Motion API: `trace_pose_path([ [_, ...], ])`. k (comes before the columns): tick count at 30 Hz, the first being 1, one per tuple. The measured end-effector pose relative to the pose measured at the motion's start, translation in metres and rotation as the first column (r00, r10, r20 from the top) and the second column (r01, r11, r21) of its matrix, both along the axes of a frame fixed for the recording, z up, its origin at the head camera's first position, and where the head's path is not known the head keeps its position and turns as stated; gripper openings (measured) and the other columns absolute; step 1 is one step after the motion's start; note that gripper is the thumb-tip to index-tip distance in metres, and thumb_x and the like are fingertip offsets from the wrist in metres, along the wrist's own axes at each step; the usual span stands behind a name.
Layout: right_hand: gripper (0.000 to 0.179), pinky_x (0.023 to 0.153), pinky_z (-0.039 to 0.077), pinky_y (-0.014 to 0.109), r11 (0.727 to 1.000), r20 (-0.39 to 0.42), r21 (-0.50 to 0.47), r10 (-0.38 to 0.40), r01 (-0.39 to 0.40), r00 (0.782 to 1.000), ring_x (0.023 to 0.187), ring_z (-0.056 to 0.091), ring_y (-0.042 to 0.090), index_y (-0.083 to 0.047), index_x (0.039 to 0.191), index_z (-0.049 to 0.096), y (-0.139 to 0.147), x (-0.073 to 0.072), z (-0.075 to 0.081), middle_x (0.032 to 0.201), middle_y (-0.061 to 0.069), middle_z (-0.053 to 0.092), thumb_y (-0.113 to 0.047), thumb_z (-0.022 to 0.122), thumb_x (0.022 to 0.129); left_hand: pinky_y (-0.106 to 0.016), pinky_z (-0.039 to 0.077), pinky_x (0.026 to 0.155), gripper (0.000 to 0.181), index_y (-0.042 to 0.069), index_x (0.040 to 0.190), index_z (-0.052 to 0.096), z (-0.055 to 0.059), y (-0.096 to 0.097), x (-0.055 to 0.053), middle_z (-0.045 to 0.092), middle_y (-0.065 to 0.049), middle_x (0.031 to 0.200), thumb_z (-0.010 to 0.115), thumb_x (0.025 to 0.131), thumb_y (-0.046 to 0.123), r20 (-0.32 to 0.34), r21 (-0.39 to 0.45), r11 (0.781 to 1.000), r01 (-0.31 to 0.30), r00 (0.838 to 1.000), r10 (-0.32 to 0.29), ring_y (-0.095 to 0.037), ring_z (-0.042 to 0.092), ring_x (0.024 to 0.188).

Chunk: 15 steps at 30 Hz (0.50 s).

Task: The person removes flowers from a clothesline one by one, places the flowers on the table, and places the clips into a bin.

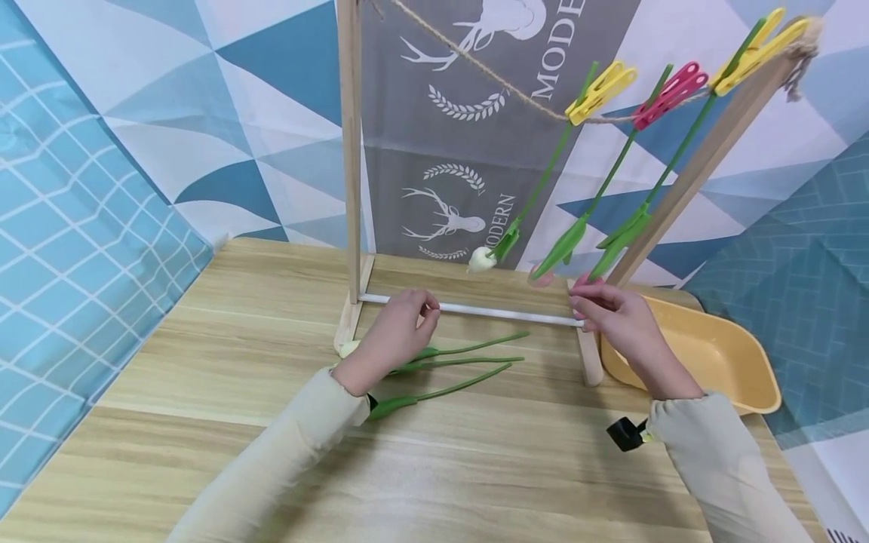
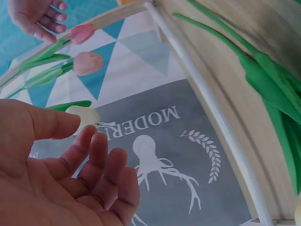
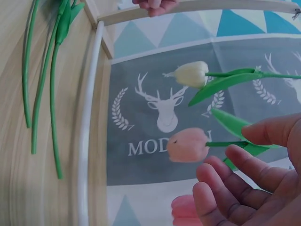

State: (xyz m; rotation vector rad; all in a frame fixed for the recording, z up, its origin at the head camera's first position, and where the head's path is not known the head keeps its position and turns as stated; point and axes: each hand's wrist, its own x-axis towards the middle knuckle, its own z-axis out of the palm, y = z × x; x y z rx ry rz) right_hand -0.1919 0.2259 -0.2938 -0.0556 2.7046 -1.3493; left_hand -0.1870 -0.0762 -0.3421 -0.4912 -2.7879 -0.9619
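1. Green-stemmed hanging tulips (image 1: pixel 562 245) dangle heads-down from a fibrous rope (image 1: pixel 502 81), nipped by yellow and pink plastic pegs (image 1: pixel 670 96).
2. The left hand (image 1: pixel 400 324) is loosely curled, holding nothing, above the smooth white rod (image 1: pixel 475 310).
3. The right hand (image 1: pixel 624 320) has relaxed, parted fingers beside the pink blooms, gripping nothing.
4. More slim-stemmed loose tulips (image 1: pixel 468 382) lie on the wood-grained table (image 1: pixel 475 467); the left arm hides most of their heads.
5. The right arm and frame (image 1: pixel 351 151) partly cover a rounded yellow-orange basin (image 1: pixel 723 358); the rope's left end is cut off.
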Motion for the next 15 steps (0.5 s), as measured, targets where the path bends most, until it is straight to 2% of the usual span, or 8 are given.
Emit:
trace_pose_path([
  [4,0.05,0.073,0.05,0.017,1.0,-0.013,-0.016,0.0,0.0,1.0,0.086,0.058,0.0,-0.007,0.128,0.053,-0.004,0.001,0.005,0.121,0.011,0.056,-0.043,0.052,0.093,-0.034,0.044,0.073,0.017,0.003,0.1,0.061,0.005,0.002,-0.001,0.06,-0.008,0.09,0.048,0.095,0.014,0.006,0.067,0.998,-0.007,1.0,0.006,-0.022,0.054,0.083],
  [11,0.049,0.071,0.051,0.017,0.998,-0.075,-0.064,-0.021,0.016,0.997,0.086,0.058,0.002,-0.008,0.126,0.054,-0.012,0.005,0.014,0.098,-0.008,0.059,-0.043,0.054,0.092,-0.033,0.046,0.078,0.017,0.003,0.102,0.059,0.021,0.003,-0.005,0.058,-0.009,0.093,0.05,0.095,0.016,0.017,0.203,0.979,-0.031,0.999,0.028,-0.022,0.054,0.085],
  [15,0.047,0.072,0.05,0.014,0.992,-0.112,-0.121,-0.038,0.024,0.993,0.084,0.059,0.0,-0.005,0.125,0.054,-0.017,0.005,0.018,0.096,-0.009,0.059,-0.039,0.055,0.093,-0.032,0.046,0.079,0.018,0.005,0.104,0.058,0.031,0.003,-0.008,0.057,-0.008,0.095,0.049,0.095,0.018,0.025,0.26,0.965,-0.039,0.999,0.034,-0.021,0.053,0.087],
])
